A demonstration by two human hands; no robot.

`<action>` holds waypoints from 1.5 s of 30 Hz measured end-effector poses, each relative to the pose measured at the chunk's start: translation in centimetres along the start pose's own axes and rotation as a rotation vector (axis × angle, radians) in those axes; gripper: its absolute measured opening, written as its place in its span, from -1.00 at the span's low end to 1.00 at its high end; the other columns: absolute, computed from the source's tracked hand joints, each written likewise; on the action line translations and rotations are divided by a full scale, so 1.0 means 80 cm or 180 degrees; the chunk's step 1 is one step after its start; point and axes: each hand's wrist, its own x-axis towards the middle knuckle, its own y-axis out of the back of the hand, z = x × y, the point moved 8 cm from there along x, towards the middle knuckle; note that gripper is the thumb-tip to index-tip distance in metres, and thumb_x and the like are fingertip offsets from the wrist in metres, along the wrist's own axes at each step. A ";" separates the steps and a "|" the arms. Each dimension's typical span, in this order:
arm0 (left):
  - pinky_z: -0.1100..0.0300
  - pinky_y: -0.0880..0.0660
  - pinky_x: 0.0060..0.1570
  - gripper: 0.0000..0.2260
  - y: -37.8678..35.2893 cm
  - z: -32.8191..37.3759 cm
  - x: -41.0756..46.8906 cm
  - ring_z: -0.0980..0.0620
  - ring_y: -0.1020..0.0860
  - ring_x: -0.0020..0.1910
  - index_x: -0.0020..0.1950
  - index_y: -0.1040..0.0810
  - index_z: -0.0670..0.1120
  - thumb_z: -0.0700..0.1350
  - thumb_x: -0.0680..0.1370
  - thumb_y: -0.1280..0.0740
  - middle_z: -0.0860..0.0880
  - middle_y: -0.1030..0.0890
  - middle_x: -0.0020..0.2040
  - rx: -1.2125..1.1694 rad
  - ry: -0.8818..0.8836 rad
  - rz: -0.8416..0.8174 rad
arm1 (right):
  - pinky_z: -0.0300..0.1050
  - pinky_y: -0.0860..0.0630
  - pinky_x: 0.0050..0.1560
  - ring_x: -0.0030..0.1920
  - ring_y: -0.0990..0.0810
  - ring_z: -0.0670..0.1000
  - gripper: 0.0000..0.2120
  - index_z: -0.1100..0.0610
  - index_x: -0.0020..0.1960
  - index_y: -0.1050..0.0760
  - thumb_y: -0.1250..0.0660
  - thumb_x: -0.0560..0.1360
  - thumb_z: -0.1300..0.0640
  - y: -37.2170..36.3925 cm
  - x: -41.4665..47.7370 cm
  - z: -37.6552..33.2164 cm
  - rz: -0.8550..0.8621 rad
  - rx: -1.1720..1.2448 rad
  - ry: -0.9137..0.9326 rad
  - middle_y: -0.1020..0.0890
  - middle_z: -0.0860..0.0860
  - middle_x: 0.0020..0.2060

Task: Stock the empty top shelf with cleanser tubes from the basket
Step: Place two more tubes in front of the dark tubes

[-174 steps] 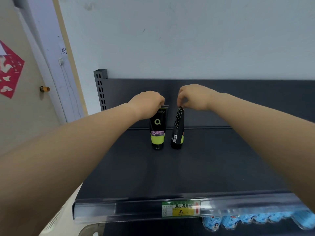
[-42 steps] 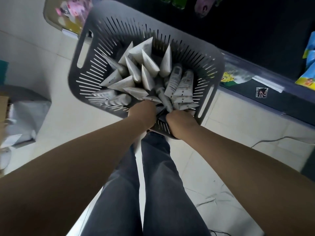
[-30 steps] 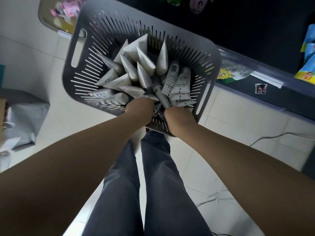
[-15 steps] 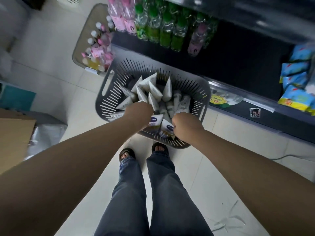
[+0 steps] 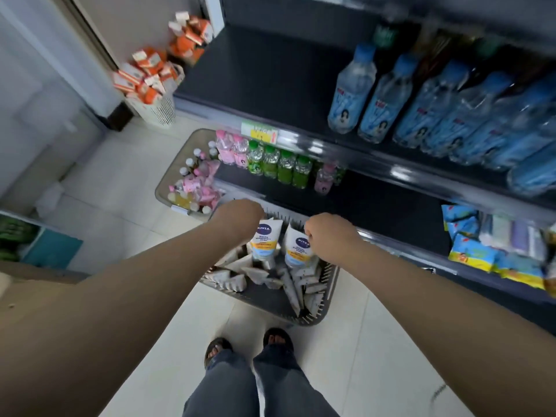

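Head view: left hand (image 5: 239,216) grips a tube (image 5: 264,242) by its top, right hand (image 5: 326,233) pinches a second tube (image 5: 298,246) beside it, both hanging caps-down, apparently clear of the grey basket (image 5: 264,300) just below the hands, where more tubes (image 5: 249,270) lie heaped.

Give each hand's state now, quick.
Left hand: grips a white plastic Nivea tube by its crimped end.
Right hand: grips a second white plastic Nivea tube.

Both hands, left (image 5: 240,216) and right (image 5: 326,233), are now lifting a tube each (image 5: 265,242) (image 5: 298,247) above the basket (image 5: 319,308).
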 end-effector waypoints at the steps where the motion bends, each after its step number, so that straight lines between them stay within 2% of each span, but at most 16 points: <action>1: 0.08 -0.50 0.01 -0.76 0.017 -0.003 -0.002 -0.11 -0.56 0.11 0.13 -0.55 -0.15 -0.31 0.55 -0.17 -0.10 -0.60 0.11 0.0002 0.0018 0.0090 | -0.10 -0.35 -0.24 -0.29 -0.42 0.08 -0.78 0.14 -0.31 -0.31 -0.21 0.49 0.28 0.015 -0.001 0.000 0.0070 0.0011 0.0015 -0.37 0.02 -0.34; 4: 0.12 -0.47 -0.09 -0.75 0.064 -0.013 -0.008 -0.10 -0.58 0.05 0.12 -0.57 -0.16 -0.32 0.56 -0.16 -0.11 -0.61 0.07 -0.0045 0.0053 0.0324 | -0.06 -0.36 -0.23 -0.18 -0.44 0.10 -0.91 0.14 -0.13 -0.40 -0.20 0.51 0.28 0.061 -0.009 -0.002 0.0296 -0.0026 0.0119 -0.42 0.06 -0.18; 6: 0.12 -0.49 -0.11 -0.76 0.091 -0.022 -0.013 -0.10 -0.59 0.00 0.12 -0.57 -0.16 -0.32 0.56 -0.16 -0.13 -0.62 0.05 -0.0070 0.0084 0.0457 | -0.04 -0.37 -0.24 -0.18 -0.45 0.10 -0.90 0.15 -0.13 -0.38 -0.17 0.51 0.30 0.088 -0.014 -0.003 0.0450 -0.0056 0.0153 -0.44 0.06 -0.16; 10: 0.05 -0.49 0.10 -0.74 0.146 -0.037 -0.021 -0.08 -0.59 0.04 0.12 -0.60 -0.09 -0.28 0.56 -0.18 -0.09 -0.64 0.07 -0.0104 0.0020 0.0737 | -0.07 -0.36 -0.24 -0.18 -0.45 0.08 -0.87 0.13 -0.15 -0.37 -0.15 0.52 0.30 0.146 -0.022 -0.008 0.0770 -0.0120 0.0156 -0.46 0.05 -0.15; 12: 0.13 -0.44 0.04 -0.72 0.175 -0.041 -0.022 -0.08 -0.57 0.08 0.16 -0.60 -0.05 -0.26 0.56 -0.19 -0.08 -0.63 0.10 -0.0071 -0.0092 0.0811 | -0.07 -0.38 -0.24 -0.15 -0.48 0.09 -0.87 0.13 -0.12 -0.42 -0.15 0.52 0.29 0.174 -0.029 -0.011 0.0874 -0.0104 0.0153 -0.50 0.05 -0.12; 14: 0.13 -0.44 -0.03 -0.73 0.201 -0.048 -0.020 -0.13 -0.56 0.10 0.16 -0.59 -0.06 -0.26 0.56 -0.19 -0.11 -0.62 0.12 -0.0073 -0.0171 0.0797 | -0.06 -0.45 -0.21 -0.11 -0.53 0.10 -0.88 0.13 -0.09 -0.44 -0.16 0.52 0.29 0.201 -0.036 -0.013 0.0985 -0.0096 0.0106 -0.54 0.07 -0.07; 17: 0.09 -0.48 -0.04 -0.75 0.243 -0.058 -0.020 -0.13 -0.57 0.06 0.11 -0.60 -0.06 -0.25 0.55 -0.20 -0.09 -0.62 0.09 0.0015 -0.0268 0.0857 | -0.03 -0.51 -0.17 -0.11 -0.54 0.10 -0.88 0.13 -0.12 -0.42 -0.16 0.52 0.29 0.238 -0.047 -0.015 0.1071 -0.0089 -0.0023 -0.55 0.07 -0.07; 21: 0.04 -0.56 -0.06 -0.77 0.301 -0.070 -0.024 -0.11 -0.59 -0.04 0.04 -0.61 -0.08 -0.26 0.53 -0.19 -0.07 -0.64 -0.01 0.0072 -0.0413 0.0979 | -0.08 -0.48 -0.24 -0.12 -0.58 0.09 -0.83 0.18 -0.05 -0.55 -0.18 0.51 0.30 0.285 -0.059 -0.017 0.1146 -0.0134 -0.0127 -0.60 0.08 -0.10; 24: 0.06 -0.54 -0.10 -0.80 0.342 -0.076 -0.031 -0.11 -0.58 -0.06 -0.01 -0.59 -0.13 -0.27 0.54 -0.17 -0.10 -0.63 -0.05 0.0110 -0.0514 0.1085 | -0.07 -0.50 -0.22 -0.14 -0.57 0.07 -0.86 0.13 -0.13 -0.50 -0.18 0.50 0.28 0.322 -0.067 -0.022 0.1289 -0.0057 -0.0161 -0.60 0.05 -0.12; 27: 0.11 -0.44 -0.16 -0.81 0.380 -0.081 -0.039 -0.13 -0.55 -0.06 -0.04 -0.55 -0.17 -0.28 0.56 -0.15 -0.12 -0.59 -0.08 0.0264 -0.0576 0.1165 | -0.08 -0.49 -0.19 -0.14 -0.54 0.05 -0.86 0.07 -0.11 -0.47 -0.19 0.52 0.26 0.361 -0.074 -0.031 0.1353 -0.0021 -0.0205 -0.58 0.03 -0.12; 29: 0.13 -0.40 -0.16 -0.82 0.407 -0.085 -0.043 -0.14 -0.54 -0.02 0.00 -0.55 -0.16 -0.28 0.57 -0.16 -0.13 -0.57 -0.07 0.0340 -0.0642 0.1274 | -0.07 -0.50 -0.18 -0.12 -0.55 0.07 -0.85 0.10 -0.07 -0.51 -0.18 0.53 0.25 0.386 -0.078 -0.036 0.1461 -0.0041 -0.0232 -0.59 0.03 -0.09; 32: 0.11 -0.42 -0.11 -0.78 0.443 -0.099 -0.048 -0.13 -0.54 0.04 0.11 -0.56 -0.14 -0.24 0.59 -0.16 -0.12 -0.59 0.04 0.0337 -0.0725 0.1376 | 0.00 -0.58 -0.07 -0.06 -0.58 0.11 -0.78 0.15 0.01 -0.58 -0.17 0.53 0.25 0.422 -0.086 -0.045 0.1641 -0.0031 -0.0238 -0.61 0.06 -0.03; 35: 0.08 -0.45 -0.03 -0.78 0.471 -0.114 -0.051 -0.06 -0.51 -0.02 0.12 -0.56 -0.11 -0.22 0.59 -0.15 -0.08 -0.59 0.05 0.0231 -0.0778 0.1405 | -0.01 -0.56 -0.04 -0.03 -0.57 0.09 -0.78 0.12 0.04 -0.58 -0.16 0.54 0.23 0.459 -0.093 -0.054 0.1778 0.0023 -0.0229 -0.60 0.05 -0.01; 38: 0.12 -0.43 -0.07 -0.79 0.499 -0.128 -0.052 -0.02 -0.46 -0.08 0.10 -0.56 -0.10 -0.21 0.59 -0.15 -0.06 -0.56 0.00 0.0167 -0.0850 0.1489 | -0.08 -0.49 -0.09 -0.03 -0.55 0.06 -0.79 0.10 0.05 -0.57 -0.17 0.54 0.21 0.495 -0.096 -0.060 0.1906 0.0089 -0.0242 -0.59 0.03 0.01; 41: 0.15 -0.35 -0.12 -0.83 0.532 -0.139 -0.051 -0.01 -0.44 -0.09 0.02 -0.54 -0.10 -0.23 0.59 -0.16 -0.02 -0.51 -0.07 0.0151 -0.0922 0.1655 | -0.08 -0.51 0.00 0.04 -0.55 0.08 -0.77 0.11 0.10 -0.57 -0.19 0.55 0.21 0.528 -0.095 -0.062 0.1994 0.0148 -0.0278 -0.59 0.04 0.06; 45: 0.14 -0.41 -0.05 -0.79 0.573 -0.152 -0.050 -0.11 -0.52 0.05 0.09 -0.57 -0.17 -0.24 0.59 -0.15 -0.02 -0.55 -0.01 0.0073 -0.0986 0.1839 | -0.13 -0.44 0.00 0.10 -0.54 0.10 -0.76 0.14 0.14 -0.58 -0.20 0.55 0.20 0.573 -0.094 -0.063 0.2215 0.0125 -0.0344 -0.59 0.05 0.09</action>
